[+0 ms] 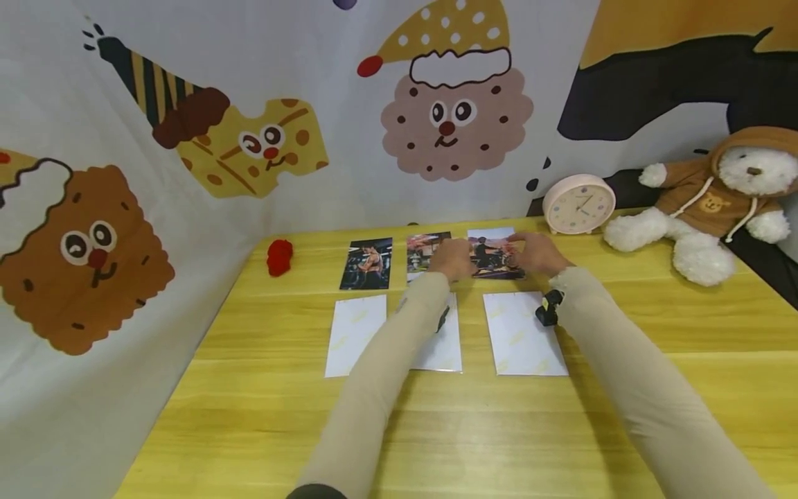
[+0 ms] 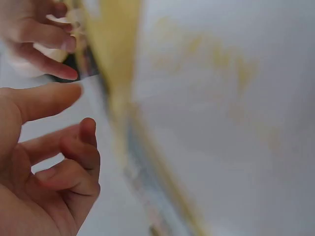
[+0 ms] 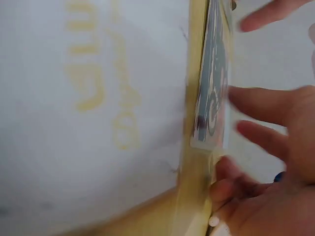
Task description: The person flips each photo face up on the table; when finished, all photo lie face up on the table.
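Both hands are over the back row of photos. My left hand (image 1: 451, 259) hovers between the middle photo (image 1: 419, 255) and the right-hand photo (image 1: 492, 258), partly covering both. In the left wrist view its fingers (image 2: 74, 164) bend loosely with nothing between them. At the right-hand photo's right edge is my right hand (image 1: 541, 255), its fingers spread. The right wrist view shows that photo (image 3: 212, 93) flat on the table, fingertips beside its edge; whether they touch it I cannot tell. A third photo (image 1: 366, 265), of a person in a gym, lies at the left.
In front lie three white cards, the left one (image 1: 358, 333), the middle one (image 1: 444, 346) partly under my left forearm, and the right one (image 1: 524, 336). A red fuzzy object (image 1: 280, 257), a pink clock (image 1: 579, 204) and a teddy bear (image 1: 711, 201) stand along the table's back.
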Motion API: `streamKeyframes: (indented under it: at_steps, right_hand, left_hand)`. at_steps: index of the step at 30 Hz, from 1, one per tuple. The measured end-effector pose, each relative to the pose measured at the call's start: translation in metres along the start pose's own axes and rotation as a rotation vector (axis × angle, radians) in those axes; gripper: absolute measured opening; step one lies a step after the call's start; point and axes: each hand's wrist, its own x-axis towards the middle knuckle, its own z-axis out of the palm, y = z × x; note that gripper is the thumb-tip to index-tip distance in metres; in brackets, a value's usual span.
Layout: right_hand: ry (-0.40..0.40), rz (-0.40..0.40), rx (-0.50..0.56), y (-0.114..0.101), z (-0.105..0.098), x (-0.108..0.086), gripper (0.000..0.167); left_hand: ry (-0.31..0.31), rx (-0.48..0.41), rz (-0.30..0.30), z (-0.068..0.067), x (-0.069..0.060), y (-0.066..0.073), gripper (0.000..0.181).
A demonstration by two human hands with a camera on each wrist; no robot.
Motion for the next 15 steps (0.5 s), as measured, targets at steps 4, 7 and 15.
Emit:
streamKeyframes:
  at_steps: [4,7,15]
  right_hand:
    - [0.056,-0.077,0.077,-0.016,-0.006,-0.011,0.048]
    - [0.048,-0.203,0.077,-0.039,-0.008,-0.024,0.041]
    - [-0.182,-0.504,0.171,-0.09,0.033,-0.06,0.036]
  left_hand:
    - [0.029,-0.103,0.046,-0.042,-0.029,-0.024,0.051]
    - [0.019,-0.212,0.071,-0.071,-0.064,-0.055,0.048]
    - [-0.065,-0.139,-0.042,-0.074,-0.157,-0.143,0.045]
